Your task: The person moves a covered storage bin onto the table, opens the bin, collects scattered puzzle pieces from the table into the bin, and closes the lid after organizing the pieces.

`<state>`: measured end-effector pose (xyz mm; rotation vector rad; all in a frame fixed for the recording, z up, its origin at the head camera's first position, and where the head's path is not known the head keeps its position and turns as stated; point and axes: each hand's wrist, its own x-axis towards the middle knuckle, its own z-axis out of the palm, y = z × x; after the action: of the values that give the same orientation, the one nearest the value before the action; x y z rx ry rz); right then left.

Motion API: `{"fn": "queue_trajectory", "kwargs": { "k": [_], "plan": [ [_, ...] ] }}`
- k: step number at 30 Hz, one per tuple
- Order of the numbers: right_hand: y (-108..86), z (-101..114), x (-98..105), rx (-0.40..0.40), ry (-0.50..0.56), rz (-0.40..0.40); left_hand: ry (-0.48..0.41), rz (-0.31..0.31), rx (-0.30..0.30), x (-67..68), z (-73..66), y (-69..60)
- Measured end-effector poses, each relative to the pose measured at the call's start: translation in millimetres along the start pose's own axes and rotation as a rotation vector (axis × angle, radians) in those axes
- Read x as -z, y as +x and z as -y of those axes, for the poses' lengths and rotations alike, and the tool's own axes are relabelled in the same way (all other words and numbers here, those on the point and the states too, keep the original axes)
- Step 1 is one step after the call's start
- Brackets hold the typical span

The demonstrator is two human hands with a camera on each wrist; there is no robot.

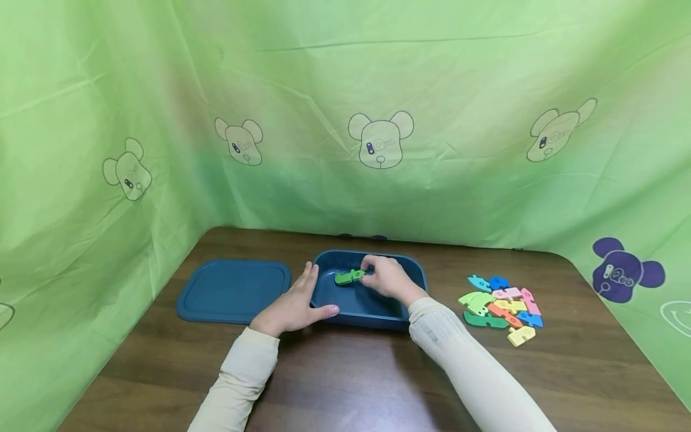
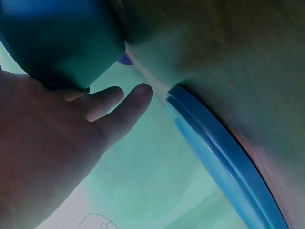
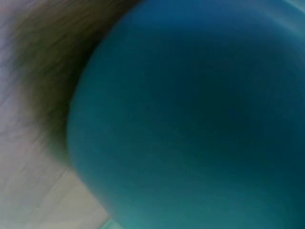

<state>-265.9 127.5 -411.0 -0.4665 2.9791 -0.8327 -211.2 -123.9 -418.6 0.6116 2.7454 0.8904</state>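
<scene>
The wood-grain worktop (image 1: pixel 335 378) comes nearest. On it, the left hand (image 1: pixel 294 306), fingers spread, touches a blue box (image 1: pixel 345 317); the right hand (image 1: pixel 390 278) pinches a green piece (image 1: pixel 346 278) inside. Beyond hangs creased green cloth (image 1: pixel 302 72) printed with mouse-like heads (image 1: pixel 380 144).

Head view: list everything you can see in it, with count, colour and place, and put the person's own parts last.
Table: one, brown wood-grain, across the lower picture
Box: one, dark blue, mid-table, uncovered
Lid: one, dark blue, left of the box
Green piece: at least one, green, inside the box, pinched
Loose pieces: about a dozen, overlapping, mixed colours, right of the box
Curtain: count unclear, green, behind and beside the table
Printed animal heads: several, outlined or purple, on the curtain
Sleeves: two, cream, on the forearms
Left hand: one, bare, at the box's left end
Right hand: one, bare, pinching the green piece
</scene>
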Motion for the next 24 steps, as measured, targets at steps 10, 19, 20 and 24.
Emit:
{"fn": "queue_trajectory", "kwargs": {
  "k": [10, 19, 20, 24],
  "plan": [
    [-4.3, 1, 10, -0.044, 0.044, -0.025, -0.016, 0.004, 0.000, -0.7, 0.2, -0.9],
    [-34.0, -20, 47, -0.031, 0.104, -0.128, -0.016, 0.015, 0.003, -1.7, 1.8, -1.6],
    [-37.8, -23, 51, -0.028, 0.118, -0.146, -0.017, 0.015, 0.000, -1.7, 1.8, -2.0],
    [-50.6, -42, 63, -0.013, 0.145, -0.223, -0.031, 0.020, -0.007, -1.7, 0.9, -3.2]
  ]
}}
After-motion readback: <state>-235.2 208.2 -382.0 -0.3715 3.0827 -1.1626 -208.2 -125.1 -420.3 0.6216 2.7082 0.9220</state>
